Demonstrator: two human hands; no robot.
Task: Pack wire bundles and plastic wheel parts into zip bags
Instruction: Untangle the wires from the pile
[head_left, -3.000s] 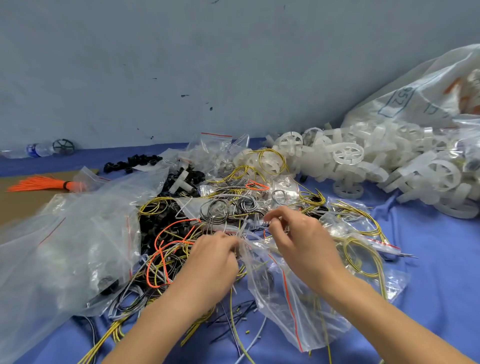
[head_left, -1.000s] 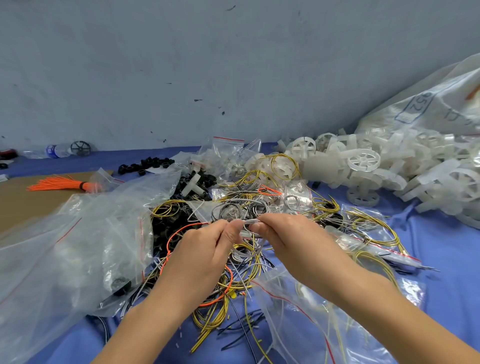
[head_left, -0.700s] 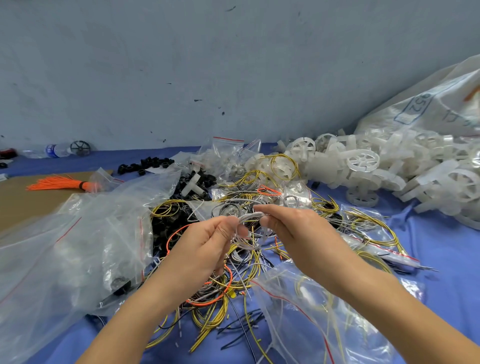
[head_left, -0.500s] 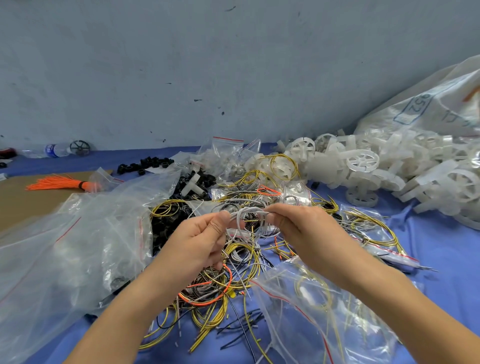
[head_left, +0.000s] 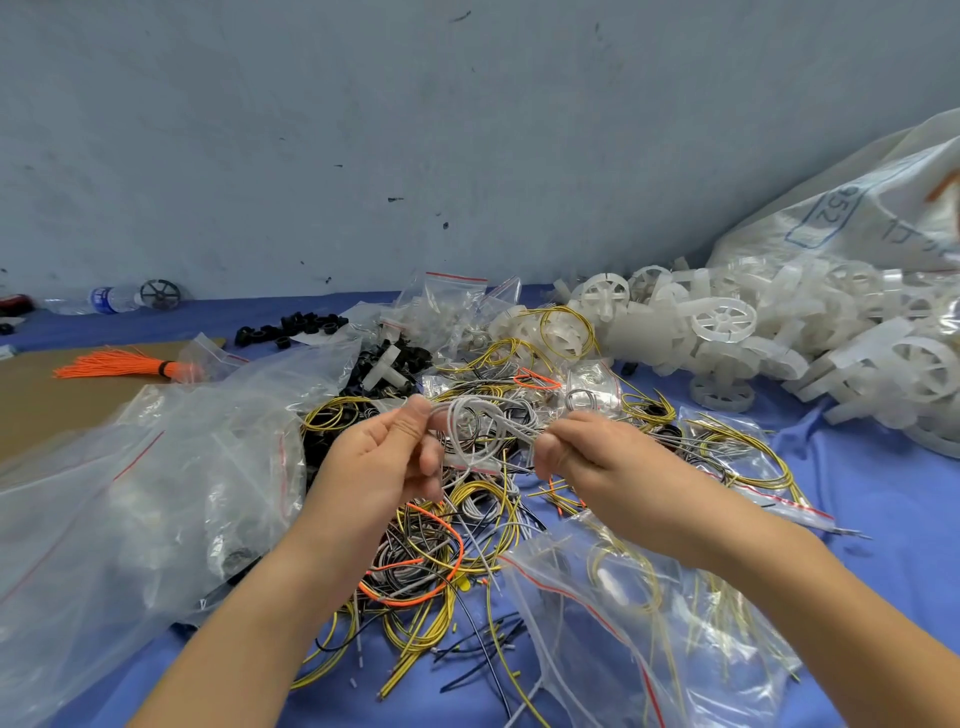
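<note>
Both hands are raised above the wire pile at mid-table. Left hand (head_left: 382, 462) pinches one end of a loop of white wire (head_left: 480, 428) between thumb and forefinger, remaining fingers curled underneath. Right hand (head_left: 597, 457) is closed around the other end, fingers folded over the strands; thumb position not clearly visible. The coil hangs between the two hands, touching both.

Key relation: the coil's long axis runs 9-to-3 o'clock across the person's front, left grip at the 9 end, right grip at the 3 end. Loose strands trail down from it toward the heap of yellow, orange and black wires (head_left: 441, 545) at 6 o'clock.

An open zip bag (head_left: 639, 613) with a red seal line lies flat on the blue cloth (head_left: 893, 519) at about 5 o'clock from the coil, under the right forearm. Right hand is the nearer one to it. Yellow wire already shows inside.

Judgement: coil is being gathered or tidied, not yet bagged. To go in, it would have to swing down toward 5 o'clock; whether the bag mouth faces the hands cannot be told.

White plastic wheels (head_left: 727, 322) piled at 2 o'clock, well apart, untouched. A large clear bag (head_left: 130, 493) lies at 8 o'clock.
</note>
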